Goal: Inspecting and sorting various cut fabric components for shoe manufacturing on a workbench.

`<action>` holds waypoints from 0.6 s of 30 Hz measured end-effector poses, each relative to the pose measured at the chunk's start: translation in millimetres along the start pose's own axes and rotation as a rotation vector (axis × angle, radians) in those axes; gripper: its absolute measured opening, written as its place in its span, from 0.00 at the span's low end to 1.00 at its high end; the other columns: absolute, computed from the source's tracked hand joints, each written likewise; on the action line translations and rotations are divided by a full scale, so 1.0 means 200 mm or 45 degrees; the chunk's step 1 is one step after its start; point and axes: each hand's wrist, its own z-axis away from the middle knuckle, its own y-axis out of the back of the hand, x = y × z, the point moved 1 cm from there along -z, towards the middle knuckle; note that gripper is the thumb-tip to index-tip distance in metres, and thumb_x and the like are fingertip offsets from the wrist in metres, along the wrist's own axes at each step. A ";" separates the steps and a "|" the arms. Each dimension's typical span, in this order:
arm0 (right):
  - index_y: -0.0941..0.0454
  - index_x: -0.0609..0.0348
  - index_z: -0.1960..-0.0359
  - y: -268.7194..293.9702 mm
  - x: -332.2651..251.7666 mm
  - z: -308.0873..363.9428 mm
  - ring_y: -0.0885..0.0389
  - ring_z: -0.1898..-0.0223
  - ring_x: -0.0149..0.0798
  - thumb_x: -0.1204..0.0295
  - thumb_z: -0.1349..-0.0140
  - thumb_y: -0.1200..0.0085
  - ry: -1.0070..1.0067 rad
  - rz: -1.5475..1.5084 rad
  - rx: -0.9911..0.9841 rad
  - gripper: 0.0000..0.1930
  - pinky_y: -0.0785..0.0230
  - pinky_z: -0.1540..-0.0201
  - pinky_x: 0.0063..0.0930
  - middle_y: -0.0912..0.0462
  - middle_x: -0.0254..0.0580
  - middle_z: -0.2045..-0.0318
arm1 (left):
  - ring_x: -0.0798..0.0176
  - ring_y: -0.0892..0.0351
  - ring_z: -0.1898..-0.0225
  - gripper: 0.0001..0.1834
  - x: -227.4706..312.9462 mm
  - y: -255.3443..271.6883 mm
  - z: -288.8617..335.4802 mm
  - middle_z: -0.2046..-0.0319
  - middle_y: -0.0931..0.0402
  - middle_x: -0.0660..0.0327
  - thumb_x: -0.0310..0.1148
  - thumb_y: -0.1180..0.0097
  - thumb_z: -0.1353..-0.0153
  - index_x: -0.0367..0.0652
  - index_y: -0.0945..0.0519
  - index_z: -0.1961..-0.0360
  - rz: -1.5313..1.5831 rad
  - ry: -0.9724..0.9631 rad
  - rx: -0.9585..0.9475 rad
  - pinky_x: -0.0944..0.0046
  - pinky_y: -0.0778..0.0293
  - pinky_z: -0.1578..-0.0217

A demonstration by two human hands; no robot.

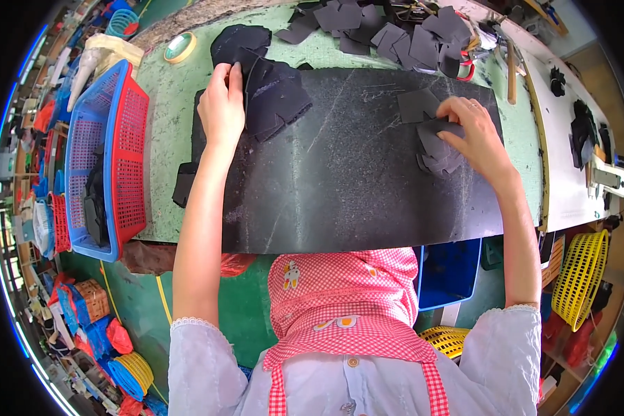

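Note:
My left hand [224,100] is at the far left of a black work board [340,180], its thumb and fingers closed on the edge of a dark cut fabric piece [274,97]. That piece has notched edges and lies partly on the board, against another dark piece [239,45] beyond it. On the board's right side, my right hand [473,132] pinches a small dark grey cut piece [433,139]. Several similar grey pieces lie loosely fanned under and beside its fingers, one flat piece [417,105] just beyond them.
A blue and red plastic basket [128,166] with dark material inside stands at the left. Loose dark pieces [353,24], red-handled scissors [468,69] and a wooden-handled tool [512,73] lie along the back. A tape roll [180,48] sits at the far left; a blue bin [451,274] is below the board.

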 end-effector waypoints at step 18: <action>0.30 0.67 0.63 -0.10 -0.52 -0.12 0.28 0.66 0.38 0.77 0.47 0.46 0.060 -0.933 -0.335 0.11 0.27 0.51 0.38 0.35 0.39 0.73 | 0.56 0.16 0.61 0.07 0.25 -0.06 0.33 0.66 0.14 0.59 0.31 0.30 0.39 0.46 0.11 0.61 0.111 -0.512 -0.081 0.61 0.22 0.57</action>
